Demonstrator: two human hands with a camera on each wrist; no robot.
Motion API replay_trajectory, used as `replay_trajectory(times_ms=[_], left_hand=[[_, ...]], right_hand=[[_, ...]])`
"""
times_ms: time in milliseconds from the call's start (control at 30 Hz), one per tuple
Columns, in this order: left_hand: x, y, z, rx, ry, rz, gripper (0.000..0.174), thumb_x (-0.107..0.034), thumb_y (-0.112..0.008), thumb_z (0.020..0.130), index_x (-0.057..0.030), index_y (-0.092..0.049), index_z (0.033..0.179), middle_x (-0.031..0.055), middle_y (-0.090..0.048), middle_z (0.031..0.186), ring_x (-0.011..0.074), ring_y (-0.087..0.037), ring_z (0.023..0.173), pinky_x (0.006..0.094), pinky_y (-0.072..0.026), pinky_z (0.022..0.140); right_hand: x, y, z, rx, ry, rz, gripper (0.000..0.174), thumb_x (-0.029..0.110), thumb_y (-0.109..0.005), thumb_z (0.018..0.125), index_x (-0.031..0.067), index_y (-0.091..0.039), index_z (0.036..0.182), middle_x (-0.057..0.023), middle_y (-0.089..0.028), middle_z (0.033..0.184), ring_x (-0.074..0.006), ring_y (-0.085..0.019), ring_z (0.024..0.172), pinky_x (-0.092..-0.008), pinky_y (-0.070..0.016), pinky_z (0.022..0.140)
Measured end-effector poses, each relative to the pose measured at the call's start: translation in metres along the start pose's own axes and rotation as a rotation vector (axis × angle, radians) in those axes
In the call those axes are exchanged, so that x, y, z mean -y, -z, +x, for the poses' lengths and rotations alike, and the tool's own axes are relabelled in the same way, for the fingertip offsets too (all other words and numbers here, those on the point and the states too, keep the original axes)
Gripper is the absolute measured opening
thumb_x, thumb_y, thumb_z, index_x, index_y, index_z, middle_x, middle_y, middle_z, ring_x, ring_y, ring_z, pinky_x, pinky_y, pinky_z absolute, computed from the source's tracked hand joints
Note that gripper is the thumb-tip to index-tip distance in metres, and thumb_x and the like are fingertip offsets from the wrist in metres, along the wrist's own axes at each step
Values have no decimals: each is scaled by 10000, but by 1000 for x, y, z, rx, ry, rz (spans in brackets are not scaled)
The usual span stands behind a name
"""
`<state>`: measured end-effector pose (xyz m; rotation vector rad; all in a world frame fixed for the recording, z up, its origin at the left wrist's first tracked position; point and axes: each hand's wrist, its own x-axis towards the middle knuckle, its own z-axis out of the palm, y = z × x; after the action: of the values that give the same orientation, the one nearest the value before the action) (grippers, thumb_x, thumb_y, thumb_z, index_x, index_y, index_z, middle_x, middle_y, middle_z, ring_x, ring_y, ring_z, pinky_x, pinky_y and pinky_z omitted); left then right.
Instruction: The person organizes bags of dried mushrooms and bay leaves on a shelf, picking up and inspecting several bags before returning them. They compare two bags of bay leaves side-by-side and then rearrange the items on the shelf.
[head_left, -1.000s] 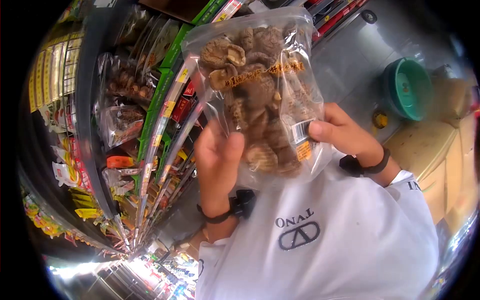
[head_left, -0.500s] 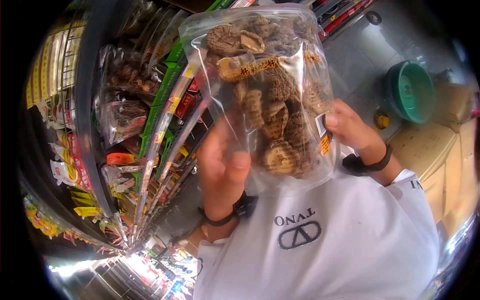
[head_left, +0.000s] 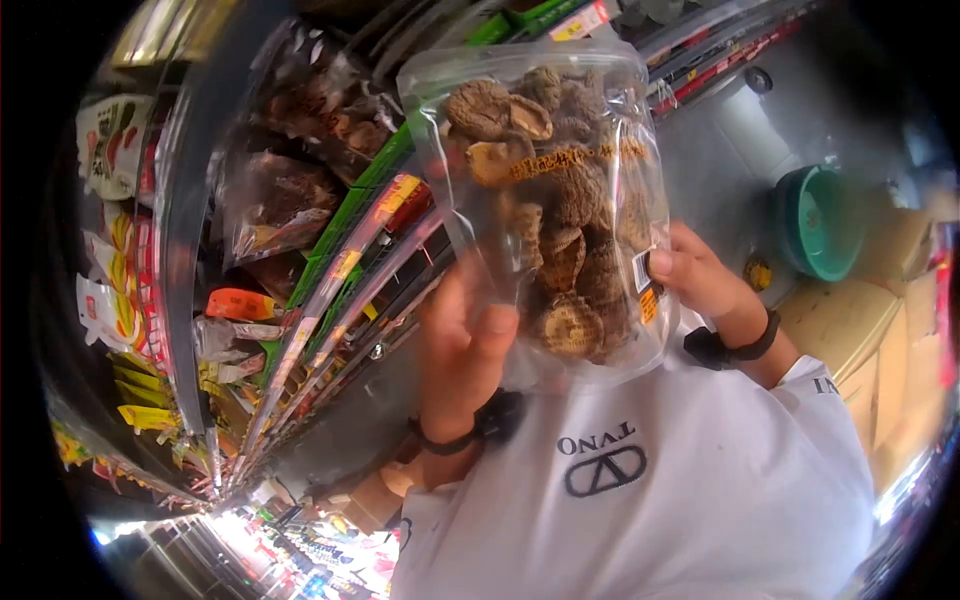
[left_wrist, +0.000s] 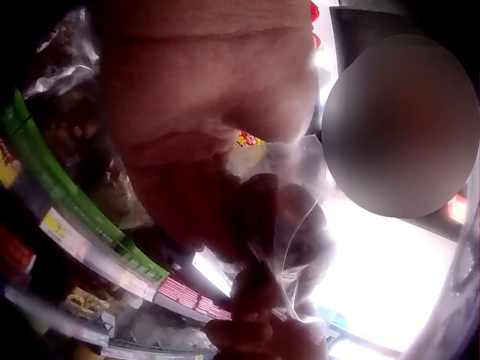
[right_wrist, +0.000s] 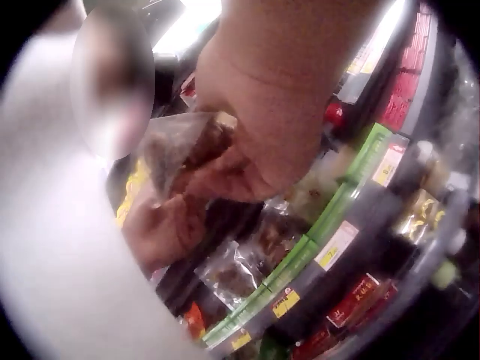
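In the head view, a clear plastic bag of dried shiitake mushrooms point(head_left: 575, 255) is held up before the chest, with orange printed lettering across its front. My left hand point(head_left: 462, 345) holds the lower left edge, thumb in front and fingers behind the plastic. At the right edge, my right hand point(head_left: 710, 285) pinches the bag, its thumb beside a barcode label point(head_left: 642, 272). The left wrist view shows my left hand point(left_wrist: 210, 97) against the clear bag point(left_wrist: 304, 217). Part of the bag point(right_wrist: 176, 150) also appears beyond my right hand point(right_wrist: 262, 127) in the right wrist view.
Store shelves with a green edge strip point(head_left: 365, 195) and price tags run along the left. Bagged dried goods point(head_left: 285, 205) lie on them. To the right are a green basin point(head_left: 822, 225) on the floor and cardboard boxes point(head_left: 850, 330).
The bag has tilted and shifted right relative to the shirt since a second ago, then sits a little lower in view. The shelves have swung in the head view. Both hands keep holding the bag.
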<state>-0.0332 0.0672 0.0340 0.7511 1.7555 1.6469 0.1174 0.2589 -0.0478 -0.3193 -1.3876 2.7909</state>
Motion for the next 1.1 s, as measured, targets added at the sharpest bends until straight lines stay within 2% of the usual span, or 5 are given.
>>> replay_trajectory(times_ms=[133, 233, 567, 900, 1100], left_hand=[[20, 50, 1, 58, 148, 250, 481, -183, -721, 896, 25, -523, 1282, 92, -640, 1145, 158, -641, 991, 299, -511, 854], [35, 81, -3, 88, 89, 190, 470, -252, -694, 926, 13, -531, 1279, 47, -625, 1073, 138, -620, 961, 289, -498, 844], [76, 157, -12, 30, 30, -225, 707, -134, -774, 845, -18, -373, 1415, 102, -572, 1278, 196, -576, 1155, 354, -491, 975], [70, 180, 6, -268, -144, 185, 558, -246, -815, 796, 11, -563, 1223, 180, -649, 1128, 247, -656, 990, 370, -526, 819], [28, 180, 8, 144, -460, 630, 780, -450, -786, 762, -121, -498, 1408, 172, -544, 1160, 325, -596, 1043, 400, -525, 835]], right_hand=[[9, -41, 23, -104, 5, -172, 422, 329, -626, 947, -23, -622, 1179, -26, -661, 1028, -93, -568, 899, -258, -472, 758], [-3, -51, 51, -50, 20, -541, 374, 347, -658, 932, -20, -685, 997, -52, -675, 806, -83, -567, 730, -275, -463, 641], [-16, -124, 114, -119, 232, -885, 391, 329, -705, 893, -29, -661, 1044, -115, -680, 802, -159, -611, 705, -315, -479, 668], [-24, -146, 128, -289, 418, -1139, 666, 222, -741, 873, 3, -415, 1412, -177, -524, 1374, -273, -566, 1201, -387, -488, 945], [-44, -153, 132, 117, 228, -170, 1047, 343, -769, 844, 56, -58, 1557, -124, -303, 1548, -288, -309, 1425, -462, -307, 1138]])
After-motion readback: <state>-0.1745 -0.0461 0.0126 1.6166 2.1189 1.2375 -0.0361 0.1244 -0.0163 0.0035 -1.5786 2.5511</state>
